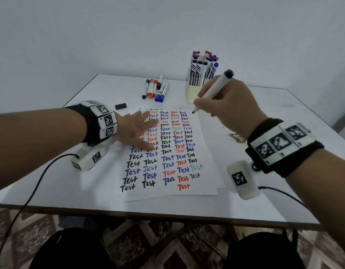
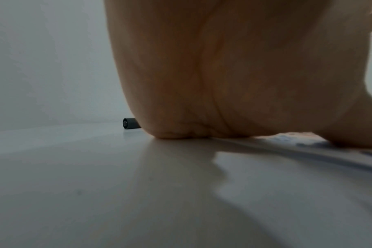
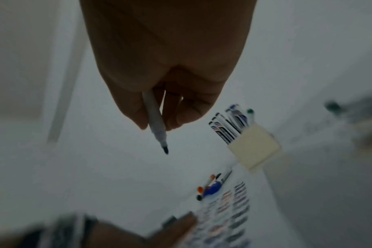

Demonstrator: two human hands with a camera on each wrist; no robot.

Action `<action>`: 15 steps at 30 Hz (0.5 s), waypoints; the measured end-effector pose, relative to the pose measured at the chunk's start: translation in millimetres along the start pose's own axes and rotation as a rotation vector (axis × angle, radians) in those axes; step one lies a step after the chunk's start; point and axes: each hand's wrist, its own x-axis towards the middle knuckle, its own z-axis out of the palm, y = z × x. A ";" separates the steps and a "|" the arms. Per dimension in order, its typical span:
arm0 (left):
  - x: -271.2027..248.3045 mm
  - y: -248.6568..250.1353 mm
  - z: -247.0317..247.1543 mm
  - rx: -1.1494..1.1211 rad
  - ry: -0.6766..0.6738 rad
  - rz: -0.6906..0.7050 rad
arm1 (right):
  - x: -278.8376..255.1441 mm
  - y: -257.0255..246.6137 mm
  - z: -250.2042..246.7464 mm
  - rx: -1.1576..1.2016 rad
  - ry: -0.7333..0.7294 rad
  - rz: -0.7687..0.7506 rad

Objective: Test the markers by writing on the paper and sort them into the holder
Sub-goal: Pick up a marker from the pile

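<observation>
The right hand (image 1: 228,105) fingers clamp the uncapped white black-tipped marker (image 1: 213,92), tip just above the white written-on paper sheet (image 1: 204,152). The left hand (image 1: 137,131) fingers lie flat and apart on that sheet. The cream rectangular holder (image 1: 193,94) stands beyond it.

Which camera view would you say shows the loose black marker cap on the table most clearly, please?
The head view: the black cap lies whole on the table, beside the left hand. The left wrist view shows only its end, partly behind the palm. In the right wrist view it is too blurred to tell.
</observation>
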 end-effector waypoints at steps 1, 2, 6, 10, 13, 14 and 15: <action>1.3 -0.7 0.2 -0.004 0.002 0.001 | 1.7 -0.8 5.0 -0.077 -0.016 -0.039; 2.6 -1.9 0.9 -0.006 0.003 0.003 | 2.0 -2.0 10.8 -0.115 -0.040 -0.067; 7.8 -5.2 5.2 -0.027 0.032 0.007 | 0.8 2.6 33.5 -0.202 -0.089 -0.163; 7.1 -3.6 0.5 -0.069 0.189 0.016 | -2.1 9.0 46.8 -0.305 -0.096 -0.205; 7.3 -6.5 -7.8 -0.073 0.416 0.008 | -3.8 7.3 47.9 -0.328 -0.173 -0.180; 7.9 -11.0 -10.4 -0.069 0.482 -0.027 | -4.3 5.4 47.5 -0.318 -0.189 -0.171; 8.8 -18.0 -12.6 -0.075 0.530 -0.081 | -5.1 3.4 47.3 -0.308 -0.196 -0.160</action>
